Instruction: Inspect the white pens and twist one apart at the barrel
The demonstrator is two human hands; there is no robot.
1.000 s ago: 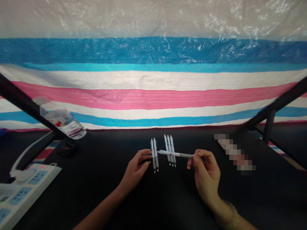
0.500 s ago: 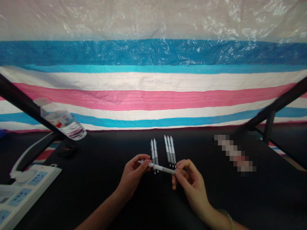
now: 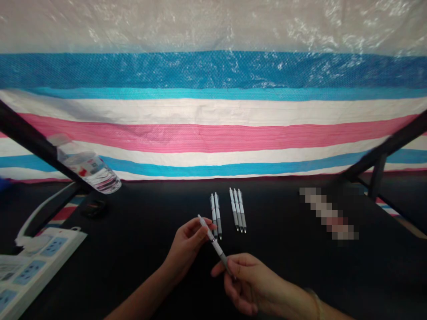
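Together, two bare hands hold one white-and-gray pen above a black tabletop (image 3: 133, 275), one of six pens in view. The left hand (image 3: 188, 244) pinches the held pen (image 3: 217, 248) near its white push-button end, thumb and fingers closed on the barrel; the right hand (image 3: 248, 280) grips the gray end between thumb and forefinger, its other fingers curled below. The held pen slants between the hands, its push-button end pointing away from the person. Just beyond the left hand lie two pens (image 3: 217, 209), side by side; to their right, a row of three pens (image 3: 236, 209) lies with gray ends toward the person.

One container is seen: a clear plastic bottle (image 3: 82, 162) at left, partly crossed by a dark bar (image 3: 30, 138), with clear liquid (image 3: 105, 178) in its lower part. Near its base sits one small black object (image 3: 94, 209), too dark to identify. One white power strip (image 3: 63, 253) occupies the near left, three blue socket faces visible, with one white plug (image 3: 36, 244) and its cable (image 3: 33, 213). One pixelated item (image 3: 328, 213) lies at right, its details obscured. One striped sheet (image 3: 213, 138) hangs behind.
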